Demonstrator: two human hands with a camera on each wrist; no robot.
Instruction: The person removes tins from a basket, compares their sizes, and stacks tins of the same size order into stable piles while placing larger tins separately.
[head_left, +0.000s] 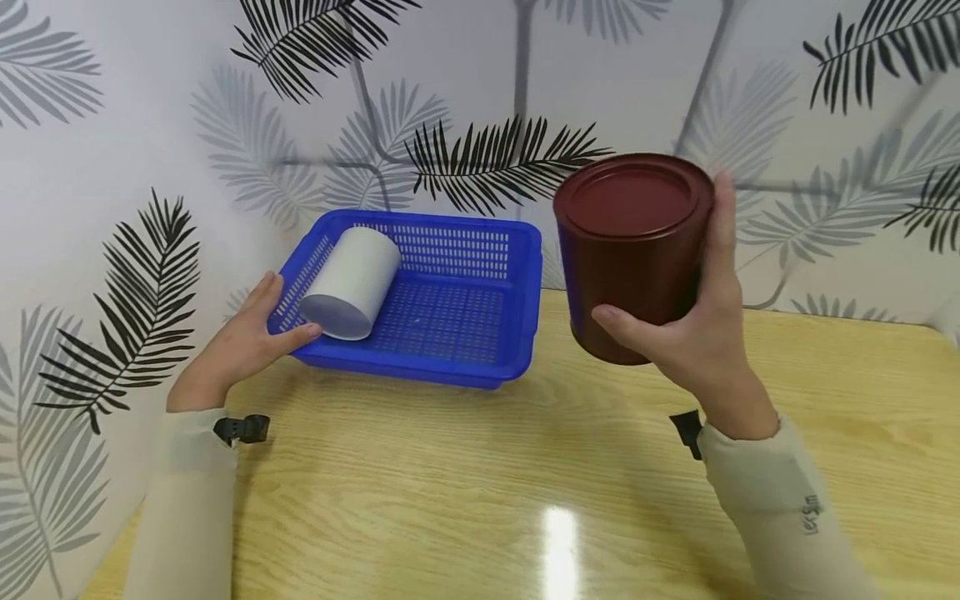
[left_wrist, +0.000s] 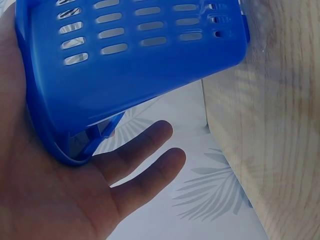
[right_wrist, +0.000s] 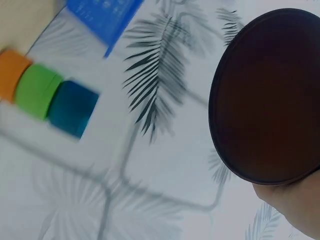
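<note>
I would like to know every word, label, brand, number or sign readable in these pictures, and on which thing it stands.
Small dark lettering on the right sleeve: perhaps "lersim", turned sideways, too small and blurred to read surely.
No text shows on the dark red can, the white cylinder or the blue basket.

Left forearm (head_left: pixel 180 508) reaches straight ahead | left hand (head_left: pixel 243 337) turns inward, the fingers (left_wrist: pixel 150 182) I can see nearly straight and parted, thumb (head_left: pixel 296 335) pointing across | right forearm (head_left: pixel 780 500) angles inward | right hand (head_left: pixel 708 333) is raised, gripping, right thumb (head_left: pixel 630 327) laid across the front, one fingertip (head_left: pixel 724 187) upward, others hidden from me
</note>
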